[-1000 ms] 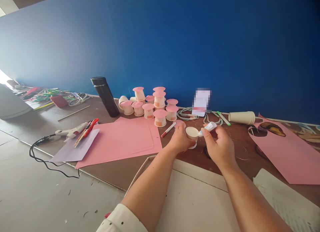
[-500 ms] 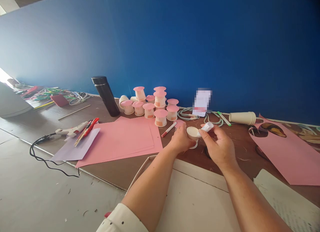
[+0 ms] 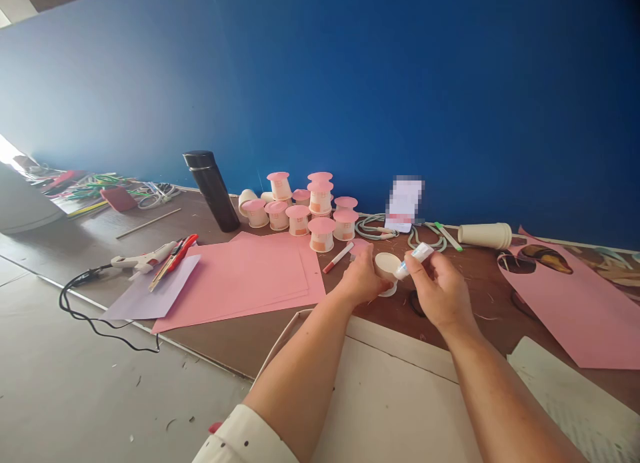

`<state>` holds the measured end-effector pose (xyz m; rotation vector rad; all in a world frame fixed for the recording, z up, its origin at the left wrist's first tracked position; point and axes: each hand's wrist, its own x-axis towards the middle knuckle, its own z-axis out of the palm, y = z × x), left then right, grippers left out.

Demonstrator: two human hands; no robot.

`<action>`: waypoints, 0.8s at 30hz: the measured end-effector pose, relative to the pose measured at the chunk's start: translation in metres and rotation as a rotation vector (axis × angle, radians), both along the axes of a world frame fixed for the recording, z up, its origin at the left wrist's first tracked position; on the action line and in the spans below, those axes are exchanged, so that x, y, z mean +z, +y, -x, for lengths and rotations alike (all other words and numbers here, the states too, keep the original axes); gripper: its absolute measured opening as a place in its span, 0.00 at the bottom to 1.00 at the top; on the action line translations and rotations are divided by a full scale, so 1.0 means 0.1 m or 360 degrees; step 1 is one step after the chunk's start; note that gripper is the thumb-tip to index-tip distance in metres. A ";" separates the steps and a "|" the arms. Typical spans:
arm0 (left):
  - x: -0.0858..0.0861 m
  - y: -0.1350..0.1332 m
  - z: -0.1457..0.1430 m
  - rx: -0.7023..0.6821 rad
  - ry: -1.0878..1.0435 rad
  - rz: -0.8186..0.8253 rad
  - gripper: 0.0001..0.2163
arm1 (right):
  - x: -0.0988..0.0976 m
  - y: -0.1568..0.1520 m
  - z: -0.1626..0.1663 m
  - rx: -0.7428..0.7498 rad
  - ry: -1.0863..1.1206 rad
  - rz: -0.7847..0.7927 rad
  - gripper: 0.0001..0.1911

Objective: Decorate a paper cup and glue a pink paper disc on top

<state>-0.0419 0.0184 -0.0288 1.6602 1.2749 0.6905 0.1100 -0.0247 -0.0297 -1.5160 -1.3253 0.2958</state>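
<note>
My left hand [image 3: 361, 280] is wrapped round a small white paper cup [image 3: 387, 266], tilted so its open mouth faces me, and also holds a pink paper disc [image 3: 361, 247] above the fingers. My right hand [image 3: 440, 291] pinches a small white glue tube [image 3: 416, 259] whose tip touches the cup's rim. Both hands hover just above the brown table [image 3: 280, 330].
Several paper cups capped with pink discs [image 3: 306, 210] stand behind, beside a black flask [image 3: 212, 191]. Pink paper sheets [image 3: 240, 283] lie left, with a red marker [image 3: 337, 258], glue gun [image 3: 145, 259] and cutter [image 3: 175, 255]. More pink paper [image 3: 575, 310] and a lying cup stack [image 3: 484, 235] sit right.
The glue tube's tip has shifted slightly along the cup's rim. My hands otherwise stay in the same place.
</note>
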 end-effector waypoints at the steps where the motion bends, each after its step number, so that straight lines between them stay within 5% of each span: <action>1: 0.00 0.01 0.00 -0.0012 0.0000 0.0007 0.44 | 0.00 0.00 0.00 -0.0019 0.0016 0.0011 0.26; 7: -0.01 0.01 0.01 -0.0030 0.0011 0.0003 0.46 | -0.01 0.00 0.00 -0.0163 0.0094 -0.0167 0.25; 14: 0.00 -0.04 -0.09 0.0070 0.0198 -0.0035 0.62 | -0.05 0.01 0.02 -0.0147 0.0054 -0.0152 0.22; 24: -0.01 0.00 -0.08 0.0012 0.0292 -0.0107 0.50 | -0.02 0.01 0.01 -0.0235 -0.0064 -0.0113 0.23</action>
